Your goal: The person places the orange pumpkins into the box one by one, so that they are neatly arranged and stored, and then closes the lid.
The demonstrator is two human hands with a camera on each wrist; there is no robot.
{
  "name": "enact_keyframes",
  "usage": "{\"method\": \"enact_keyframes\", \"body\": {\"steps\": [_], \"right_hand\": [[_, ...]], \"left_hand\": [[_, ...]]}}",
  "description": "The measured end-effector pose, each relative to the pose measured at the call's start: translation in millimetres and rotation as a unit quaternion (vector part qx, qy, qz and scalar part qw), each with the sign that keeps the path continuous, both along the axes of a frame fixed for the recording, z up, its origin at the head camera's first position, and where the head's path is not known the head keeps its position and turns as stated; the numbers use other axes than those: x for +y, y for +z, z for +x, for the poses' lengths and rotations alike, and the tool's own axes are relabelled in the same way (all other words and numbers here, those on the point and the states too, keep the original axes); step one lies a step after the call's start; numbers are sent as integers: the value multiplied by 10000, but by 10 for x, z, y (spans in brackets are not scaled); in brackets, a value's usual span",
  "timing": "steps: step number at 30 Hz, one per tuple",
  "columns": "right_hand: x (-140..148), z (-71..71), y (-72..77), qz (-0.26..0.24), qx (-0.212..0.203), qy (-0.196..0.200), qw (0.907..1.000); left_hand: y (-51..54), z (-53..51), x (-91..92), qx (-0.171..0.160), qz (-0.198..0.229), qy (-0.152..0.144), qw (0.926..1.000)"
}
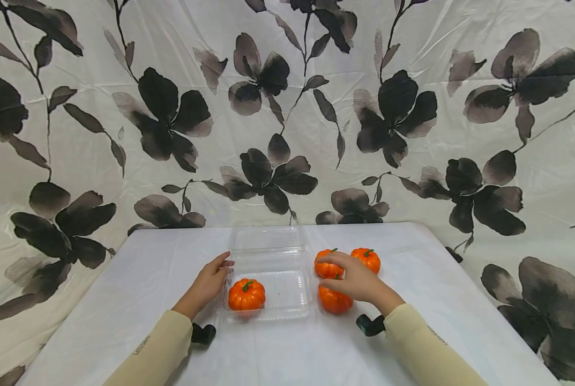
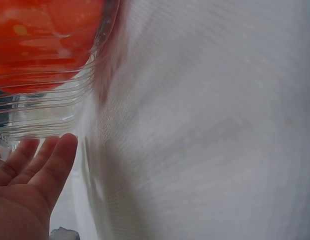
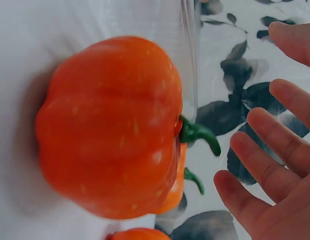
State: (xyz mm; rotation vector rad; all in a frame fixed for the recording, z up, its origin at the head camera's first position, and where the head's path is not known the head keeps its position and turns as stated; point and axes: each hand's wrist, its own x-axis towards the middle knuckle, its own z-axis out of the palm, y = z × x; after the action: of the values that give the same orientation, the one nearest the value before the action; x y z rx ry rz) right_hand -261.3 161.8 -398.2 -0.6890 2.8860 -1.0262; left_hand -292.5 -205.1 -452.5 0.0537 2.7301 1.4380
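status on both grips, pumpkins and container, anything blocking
Left grip at clear container's left side. Right grip empty, over loose pumpkins. One pumpkin inside, three outside. Lid folded back, no obstruction seen.

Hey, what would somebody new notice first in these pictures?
An orange pumpkin inside the clear container and three more pumpkins on the white table to its right catch the eye first. The right hand hovers by those three; the left hand is at the container's left side. Behind, dark flowers cover the backdrop.
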Motion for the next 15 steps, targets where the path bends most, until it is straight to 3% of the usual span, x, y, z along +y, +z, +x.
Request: {"method": "enact_keyframes", "body": {"steps": [6, 15], "right_hand": [[78, 17, -34, -40, 184, 64, 9998], [185, 34, -96, -52, 34, -221, 9997]], "left_hand": [[3, 7, 6, 63, 43, -43, 10000], [58, 66, 32, 225, -2, -78, 9997]]}}
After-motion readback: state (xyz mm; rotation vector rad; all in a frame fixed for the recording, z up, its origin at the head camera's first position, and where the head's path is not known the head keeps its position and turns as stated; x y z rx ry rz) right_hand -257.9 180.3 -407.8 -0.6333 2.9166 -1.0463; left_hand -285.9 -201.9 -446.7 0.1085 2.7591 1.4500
